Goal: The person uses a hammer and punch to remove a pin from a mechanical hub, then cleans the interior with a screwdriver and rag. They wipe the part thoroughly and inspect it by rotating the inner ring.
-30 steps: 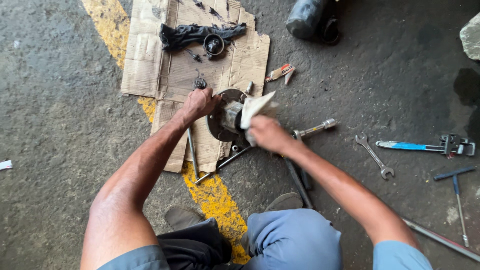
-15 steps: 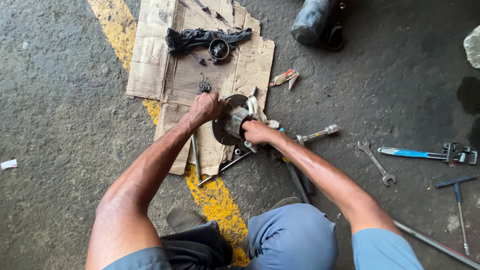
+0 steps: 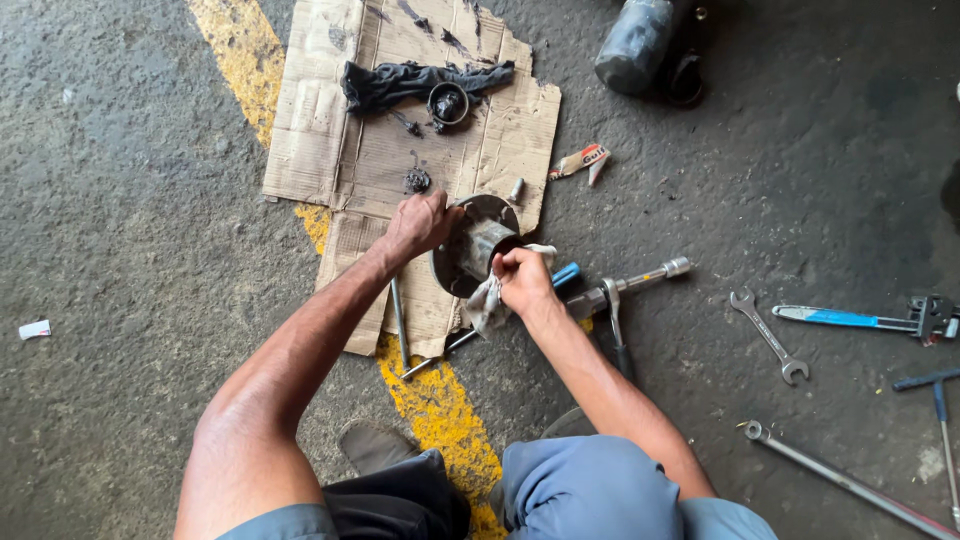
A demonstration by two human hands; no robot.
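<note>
Seen from above, a left hand (image 3: 420, 222) grips the rim of a greasy round metal hub (image 3: 478, 243) resting on flattened cardboard (image 3: 330, 120). The right hand (image 3: 522, 280) is closed around a pale rag (image 3: 487, 300), pressed beside the hub's centre. Wrenches (image 3: 768, 336) lie nearby on the concrete floor (image 3: 120, 250).

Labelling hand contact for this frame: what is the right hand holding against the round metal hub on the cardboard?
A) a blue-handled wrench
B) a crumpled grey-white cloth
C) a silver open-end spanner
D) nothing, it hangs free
B: the right hand grips a crumpled grey-white cloth at the round dark metal hub, which the left hand steadies on the torn brown cardboard sheet.
</note>
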